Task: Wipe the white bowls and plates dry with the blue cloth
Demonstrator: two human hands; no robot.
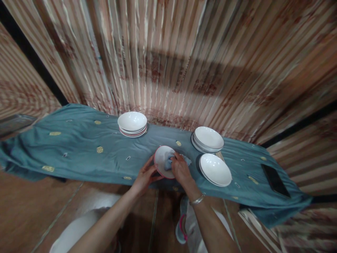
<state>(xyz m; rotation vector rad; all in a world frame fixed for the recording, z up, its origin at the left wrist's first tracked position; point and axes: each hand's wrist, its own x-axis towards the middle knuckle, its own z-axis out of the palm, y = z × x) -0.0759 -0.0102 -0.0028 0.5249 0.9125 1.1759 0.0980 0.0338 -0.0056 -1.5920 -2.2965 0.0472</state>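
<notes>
Tilted toward me over the front of the table is a white bowl with a red rim (160,159). My left hand (145,174) grips its left edge, fingers curled underneath. Inside the bowl, my right hand (181,169) presses a bunched light-blue cloth (168,162) against the inner surface; part of the cloth sticks out past the hand on the right. A stack of white bowls (132,121) stands at the back left. Right of my hands are another stack of white bowls (209,137) and, nearer me, a smaller stack of shallow white bowls (215,169).
A blue-green patterned cloth (86,147) covers the long narrow table. A black phone (275,180) lies at its right end. Behind hangs a striped curtain (168,70), with dark poles at both sides. My feet are below the front edge.
</notes>
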